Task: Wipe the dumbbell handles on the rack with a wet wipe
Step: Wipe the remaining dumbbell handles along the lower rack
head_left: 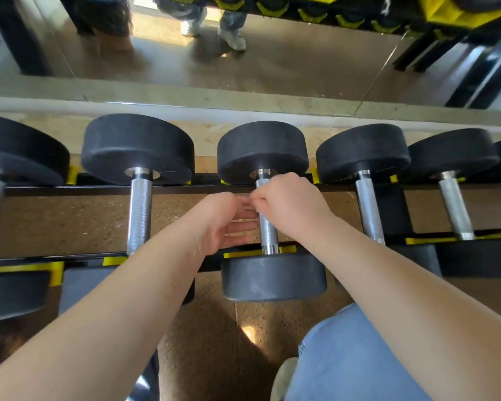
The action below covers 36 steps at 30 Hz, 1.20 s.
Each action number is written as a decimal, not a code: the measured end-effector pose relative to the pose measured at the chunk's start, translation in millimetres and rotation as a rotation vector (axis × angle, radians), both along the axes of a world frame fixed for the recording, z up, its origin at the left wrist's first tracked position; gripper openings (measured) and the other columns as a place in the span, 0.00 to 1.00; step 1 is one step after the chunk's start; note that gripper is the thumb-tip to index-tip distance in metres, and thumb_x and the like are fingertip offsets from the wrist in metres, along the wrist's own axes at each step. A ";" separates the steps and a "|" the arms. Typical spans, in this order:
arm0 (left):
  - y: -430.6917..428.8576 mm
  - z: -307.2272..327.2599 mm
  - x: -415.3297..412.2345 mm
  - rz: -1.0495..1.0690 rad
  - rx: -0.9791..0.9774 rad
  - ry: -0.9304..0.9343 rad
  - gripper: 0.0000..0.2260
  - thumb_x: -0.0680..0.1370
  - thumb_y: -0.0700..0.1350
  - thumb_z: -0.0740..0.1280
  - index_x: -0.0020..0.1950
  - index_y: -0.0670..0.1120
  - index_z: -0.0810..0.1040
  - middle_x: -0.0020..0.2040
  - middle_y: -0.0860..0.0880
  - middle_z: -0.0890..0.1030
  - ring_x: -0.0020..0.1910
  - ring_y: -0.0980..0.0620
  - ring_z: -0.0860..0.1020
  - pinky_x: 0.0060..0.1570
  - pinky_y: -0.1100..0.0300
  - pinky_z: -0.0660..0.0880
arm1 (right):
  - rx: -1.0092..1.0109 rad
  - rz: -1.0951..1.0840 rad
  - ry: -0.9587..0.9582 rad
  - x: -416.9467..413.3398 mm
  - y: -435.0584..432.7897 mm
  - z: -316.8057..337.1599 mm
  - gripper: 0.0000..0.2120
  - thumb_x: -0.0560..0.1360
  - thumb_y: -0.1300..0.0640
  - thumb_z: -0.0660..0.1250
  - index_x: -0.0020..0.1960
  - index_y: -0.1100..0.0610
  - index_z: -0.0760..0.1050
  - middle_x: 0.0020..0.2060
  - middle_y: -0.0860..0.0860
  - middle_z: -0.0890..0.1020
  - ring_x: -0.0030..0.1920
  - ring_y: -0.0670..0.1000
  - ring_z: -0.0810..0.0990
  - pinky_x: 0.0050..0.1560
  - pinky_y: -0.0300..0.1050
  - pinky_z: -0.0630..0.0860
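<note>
Several black dumbbells with knurled steel handles lie side by side on a black rack [185, 189] with yellow cradles. Both my hands are at the handle of the middle dumbbell [268, 234]. My right hand [289, 206] is curled round the upper part of that handle, just below the far weight head. My left hand [226, 224] reaches in from the left, its fingers nearly straight and touching the handle's side, its thumb up against my right fingers. A pale bit shows between the two hands; I cannot tell whether it is the wet wipe.
Neighbouring handles stand left [139, 209] and right [369, 209] of the middle one, with more dumbbells further out on both sides. A mirror [272, 68] runs along the wall behind the rack. My jeans-clad knee [344, 357] and shoe [284, 377] are below.
</note>
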<state>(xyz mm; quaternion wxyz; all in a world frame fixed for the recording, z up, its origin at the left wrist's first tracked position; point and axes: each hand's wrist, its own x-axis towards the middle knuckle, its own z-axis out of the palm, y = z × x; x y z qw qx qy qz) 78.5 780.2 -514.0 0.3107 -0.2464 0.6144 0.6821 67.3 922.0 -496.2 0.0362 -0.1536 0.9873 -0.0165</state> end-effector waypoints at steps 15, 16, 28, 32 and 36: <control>4.1 -9.7 2.4 -0.098 0.019 0.079 0.12 0.84 0.38 0.60 0.61 0.47 0.81 0.54 0.46 0.87 0.53 0.47 0.85 0.44 0.55 0.82 | -0.559 -0.198 -0.038 2.0 24.4 -9.8 0.09 0.80 0.51 0.69 0.59 0.49 0.83 0.50 0.45 0.79 0.48 0.44 0.78 0.50 0.39 0.74; 4.5 -11.2 1.8 -0.111 0.009 0.102 0.11 0.84 0.38 0.62 0.61 0.48 0.81 0.54 0.46 0.87 0.53 0.47 0.85 0.45 0.55 0.82 | -0.629 -0.265 -0.061 1.9 24.2 -9.8 0.10 0.81 0.51 0.69 0.61 0.49 0.82 0.53 0.45 0.81 0.50 0.44 0.79 0.53 0.39 0.76; 2.8 -12.8 0.7 -0.171 0.104 0.121 0.15 0.82 0.32 0.62 0.66 0.43 0.77 0.54 0.42 0.86 0.54 0.44 0.86 0.53 0.50 0.82 | -1.149 -0.642 -0.683 -1.9 38.4 -22.8 0.14 0.79 0.68 0.66 0.62 0.59 0.82 0.56 0.57 0.85 0.56 0.55 0.86 0.54 0.50 0.85; -0.2 -5.4 1.0 -0.141 0.124 0.086 0.16 0.81 0.31 0.62 0.66 0.43 0.77 0.57 0.41 0.86 0.57 0.43 0.85 0.57 0.46 0.82 | -1.083 -0.584 -0.257 -9.2 26.2 -16.6 0.14 0.78 0.58 0.72 0.63 0.53 0.82 0.55 0.48 0.85 0.54 0.46 0.84 0.56 0.45 0.82; -8.2 7.0 2.8 -0.011 0.166 0.102 0.17 0.82 0.33 0.64 0.69 0.46 0.74 0.59 0.43 0.84 0.58 0.44 0.83 0.52 0.48 0.83 | -1.029 -0.423 -0.188 3.8 16.7 -4.7 0.11 0.77 0.55 0.73 0.59 0.47 0.81 0.49 0.44 0.84 0.49 0.41 0.83 0.47 0.36 0.79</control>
